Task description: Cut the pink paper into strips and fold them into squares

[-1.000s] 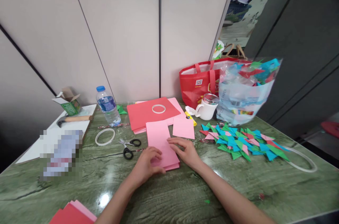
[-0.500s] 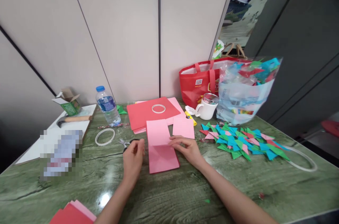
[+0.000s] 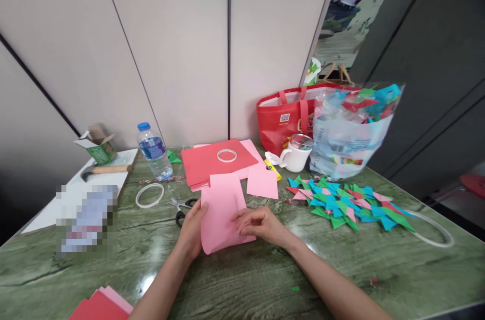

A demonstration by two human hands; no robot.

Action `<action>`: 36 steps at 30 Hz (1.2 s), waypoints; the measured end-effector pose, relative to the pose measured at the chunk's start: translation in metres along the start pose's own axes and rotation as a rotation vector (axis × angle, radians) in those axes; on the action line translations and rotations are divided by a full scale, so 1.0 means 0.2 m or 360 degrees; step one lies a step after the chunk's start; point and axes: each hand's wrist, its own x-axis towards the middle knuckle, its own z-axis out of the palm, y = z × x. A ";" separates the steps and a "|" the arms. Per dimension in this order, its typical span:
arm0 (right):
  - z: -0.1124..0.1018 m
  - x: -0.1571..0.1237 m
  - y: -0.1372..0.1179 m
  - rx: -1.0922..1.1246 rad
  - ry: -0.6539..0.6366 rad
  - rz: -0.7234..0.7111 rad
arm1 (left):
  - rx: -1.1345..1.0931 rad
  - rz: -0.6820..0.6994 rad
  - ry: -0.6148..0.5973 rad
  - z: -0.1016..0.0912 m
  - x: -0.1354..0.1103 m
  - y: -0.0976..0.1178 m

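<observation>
A pink sheet of paper (image 3: 222, 209) sits in front of me, its lower left corner curving and raised off the sheets under it. My left hand (image 3: 193, 231) grips its left edge, thumb on top and fingers behind. Across the right part of the sheet lies my right hand (image 3: 261, 226), fingers loosely bent and apart, tips touching the paper. Just beyond my left hand is a pair of scissors (image 3: 180, 216) with black handles, partly hidden. A smaller pink square (image 3: 262, 183) rests to the upper right of the sheet.
Red paper (image 3: 200, 163) with a tape ring lies behind. At left are a water bottle (image 3: 153, 153), another ring (image 3: 150, 195) and a hammer (image 3: 106, 170). Rightward stand a white mug (image 3: 297, 157), a red bag (image 3: 275, 113), a full plastic bag (image 3: 348, 133) and folded paper pieces (image 3: 341, 201).
My left hand has moved right and closed on the paper's left edge. The top sheet has shifted left and lifted. My right hand has come down and slightly left across it.
</observation>
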 end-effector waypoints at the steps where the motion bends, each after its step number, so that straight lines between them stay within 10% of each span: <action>1: 0.00 0.00 0.01 -0.0048 0.0064 -0.0059 | -0.0012 -0.0025 -0.0011 0.00 -0.01 0.00; 7: 0.00 0.02 0.07 -0.0294 0.0602 -0.0263 | -0.0040 -0.0191 -0.0206 0.05 -0.06 0.03; 15: 0.00 0.03 0.12 -0.0106 0.0801 -0.0025 | 0.0080 -0.0246 -0.0383 0.05 -0.07 0.00; 36: 0.01 0.01 0.07 -0.0194 0.0751 0.0097 | 0.0446 0.0234 -0.0228 -0.01 -0.02 -0.04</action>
